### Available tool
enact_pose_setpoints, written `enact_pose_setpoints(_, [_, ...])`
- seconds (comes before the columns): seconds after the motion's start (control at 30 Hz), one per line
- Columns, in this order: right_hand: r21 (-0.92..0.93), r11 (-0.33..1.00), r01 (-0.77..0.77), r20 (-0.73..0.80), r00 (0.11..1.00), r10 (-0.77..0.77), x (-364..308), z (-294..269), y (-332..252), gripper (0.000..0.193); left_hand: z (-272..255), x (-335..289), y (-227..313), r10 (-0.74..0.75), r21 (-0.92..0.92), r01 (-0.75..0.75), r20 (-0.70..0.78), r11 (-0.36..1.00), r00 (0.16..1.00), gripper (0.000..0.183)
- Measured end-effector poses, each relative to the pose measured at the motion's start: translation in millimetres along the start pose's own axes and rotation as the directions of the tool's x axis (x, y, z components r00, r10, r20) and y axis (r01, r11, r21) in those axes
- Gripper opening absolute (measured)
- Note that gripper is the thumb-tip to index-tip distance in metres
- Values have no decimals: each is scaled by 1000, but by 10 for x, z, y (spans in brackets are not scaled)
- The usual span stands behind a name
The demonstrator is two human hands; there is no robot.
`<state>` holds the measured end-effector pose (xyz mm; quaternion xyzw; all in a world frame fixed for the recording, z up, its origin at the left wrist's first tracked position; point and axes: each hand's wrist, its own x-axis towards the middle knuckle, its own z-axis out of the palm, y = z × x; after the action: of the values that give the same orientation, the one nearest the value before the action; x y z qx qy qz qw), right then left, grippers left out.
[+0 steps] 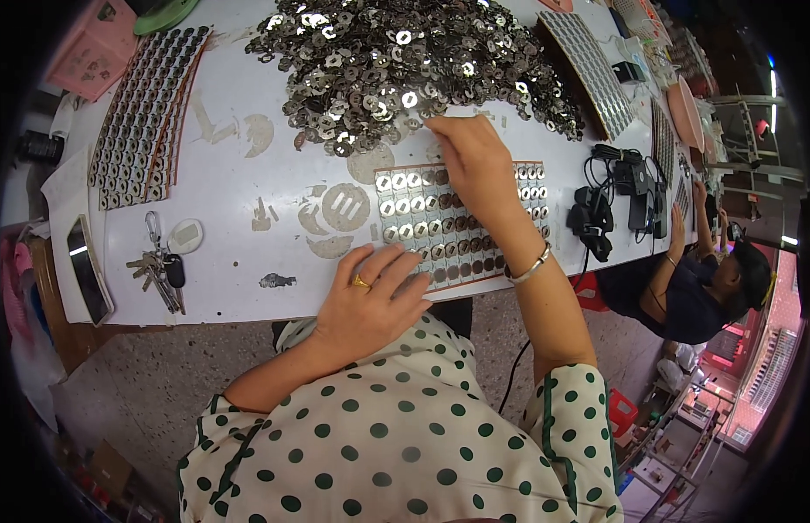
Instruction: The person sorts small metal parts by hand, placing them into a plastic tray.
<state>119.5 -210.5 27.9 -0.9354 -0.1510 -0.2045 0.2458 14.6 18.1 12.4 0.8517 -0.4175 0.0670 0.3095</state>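
A flat board (449, 272) lies before me at the table's front, set with rows of small round metal pieces, several of them bright with a slotted middle. My left hand (370, 296) rests at the board's near left corner, its fingers spread and a ring on one of them. Over the board's middle reaches my right hand (476, 166), thumb and forefinger pinched together at the near edge of a big heap of loose metal washers (405, 70). Whatever the pinch may hold is too small to make out. The right hand and forearm hide part of the board.
Filled boards stand stacked at left (148, 118) and far right (588, 74). Keys (161, 275), a white puck-shaped thing (185, 236) and a phone (89, 268) lie at the left. Black adapters with cables (632, 179) sit to the right. Beyond them, a co-worker (684, 288) sits at the table.
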Motion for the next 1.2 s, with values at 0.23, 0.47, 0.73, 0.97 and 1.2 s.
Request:
enact_pose_setpoints(0.23, [-210, 955, 211, 134, 973, -186, 192, 65, 48, 33, -8, 0, 9, 5, -9, -5, -10, 1000, 1000, 34])
enact_pose_setpoints(0.47, [876, 132, -464, 399, 850, 344, -270, -186, -393, 36, -255, 48, -25, -281, -545, 174, -119, 820, 952, 36])
enact_pose_setpoints(0.73, [911, 162, -378, 314, 893, 322, -777, -226, -837, 35, -299, 252, -104, -521, -764, 326, -16, 557, 853, 7])
enact_pose_setpoints(0.97, [860, 312, -403, 305, 898, 317, -895, -294, -944, 31, -227, 227, -27, -464, -619, 291, -135, 730, 876, 12])
enact_pose_setpoints(1.2, [768, -481, -422, 632, 619, 466, -1130, -391, -690, 26, -134, 136, -67, -247, -448, 167, -126, 878, 961, 23])
